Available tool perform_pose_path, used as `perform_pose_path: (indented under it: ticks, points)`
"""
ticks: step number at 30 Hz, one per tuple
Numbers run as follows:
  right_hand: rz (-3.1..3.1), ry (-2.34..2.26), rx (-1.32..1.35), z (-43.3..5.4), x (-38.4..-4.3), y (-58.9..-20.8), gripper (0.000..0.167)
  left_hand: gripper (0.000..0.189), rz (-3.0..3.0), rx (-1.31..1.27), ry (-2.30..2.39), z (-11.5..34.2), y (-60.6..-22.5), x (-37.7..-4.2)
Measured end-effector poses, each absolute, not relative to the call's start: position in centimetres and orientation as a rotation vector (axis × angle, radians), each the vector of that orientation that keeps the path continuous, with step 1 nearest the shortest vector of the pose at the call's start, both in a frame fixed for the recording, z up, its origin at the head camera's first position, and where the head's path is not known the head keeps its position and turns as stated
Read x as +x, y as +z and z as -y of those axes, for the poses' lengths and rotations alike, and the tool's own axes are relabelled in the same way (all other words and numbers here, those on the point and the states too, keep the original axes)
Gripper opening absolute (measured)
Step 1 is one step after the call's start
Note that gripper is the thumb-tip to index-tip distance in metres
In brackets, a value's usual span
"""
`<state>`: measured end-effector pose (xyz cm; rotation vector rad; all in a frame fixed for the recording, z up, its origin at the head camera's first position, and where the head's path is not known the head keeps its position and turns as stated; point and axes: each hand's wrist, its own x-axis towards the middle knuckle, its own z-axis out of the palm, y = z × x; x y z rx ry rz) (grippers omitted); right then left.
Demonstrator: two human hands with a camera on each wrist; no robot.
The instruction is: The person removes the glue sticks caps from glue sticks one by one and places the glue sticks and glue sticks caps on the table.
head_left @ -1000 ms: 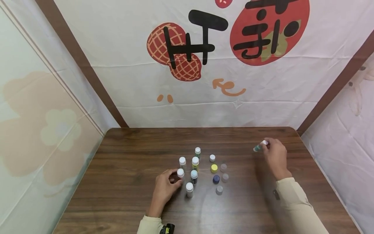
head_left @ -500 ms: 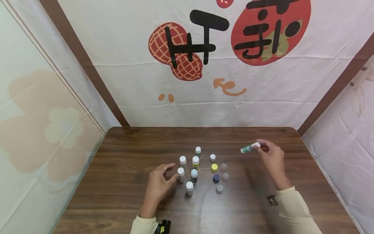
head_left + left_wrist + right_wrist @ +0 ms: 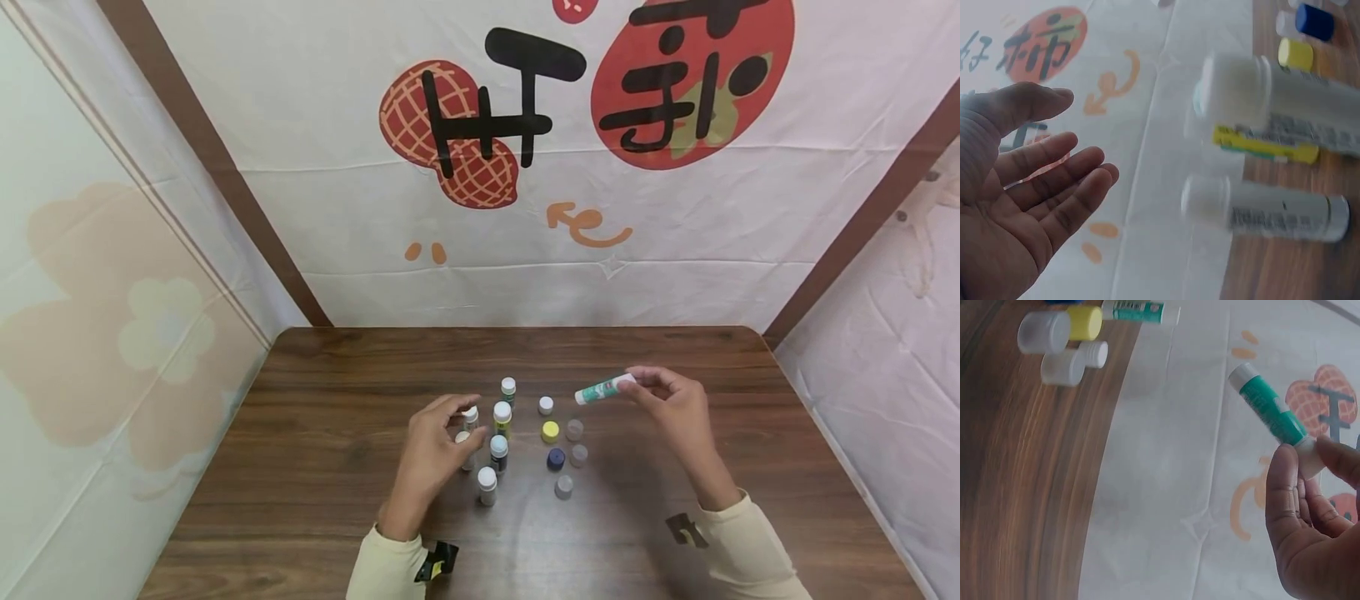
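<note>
My right hand (image 3: 678, 417) pinches a green-and-white glue stick (image 3: 602, 390) by one white end. The glue stick is held tilted above the table, pointing left, just right of a small white cap (image 3: 545, 406). In the right wrist view, thumb and fingertips clasp the end of the glue stick (image 3: 1272, 407). My left hand (image 3: 431, 454) hovers with spread fingers over two white glue sticks, partly hiding them. Nothing lies between its fingers in the left wrist view, where a white glue stick (image 3: 1266, 209) stands apart from the hand (image 3: 1035, 206).
Several more glue sticks stand upright: a green one (image 3: 508, 390), a yellow one (image 3: 502, 419), a dark one (image 3: 498, 454) and a white one (image 3: 487, 486). To their right lie a yellow cap (image 3: 550, 432), a navy cap (image 3: 556, 459) and several clear caps (image 3: 564, 487). A printed cloth backs the table (image 3: 322, 400).
My right hand has carried the glue stick leftward from the table's far right. My left hand drew back left from the white glue sticks, then came forward and right over them.
</note>
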<state>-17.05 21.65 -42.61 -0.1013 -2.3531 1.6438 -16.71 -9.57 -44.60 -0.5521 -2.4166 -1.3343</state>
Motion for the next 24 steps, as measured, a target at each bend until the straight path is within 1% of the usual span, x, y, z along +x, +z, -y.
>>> perform_pose_path:
  ticks: [5, 11, 17, 24]
  points:
    - [2.358, 1.687, -0.081, -20.5, -16.8, -42.5, 0.029, 0.038, 2.367, -0.676, -1.291, 8.0, -44.1, -17.2]
    - [2.340, 1.736, -0.106, -19.1, -16.3, -42.7, 0.036, 0.041, 2.369, -0.776, -1.273, 6.4, -43.9, -17.6]
    - [2.339, 1.807, -0.107, -17.6, -16.0, -42.8, 0.039, 0.042, 2.389, -0.825, -1.208, 4.6, -43.7, -17.6]
    - [2.355, 1.898, -0.116, -16.1, -15.8, -42.7, 0.044, 0.041, 2.376, -0.881, -1.259, 3.2, -43.7, -17.5]
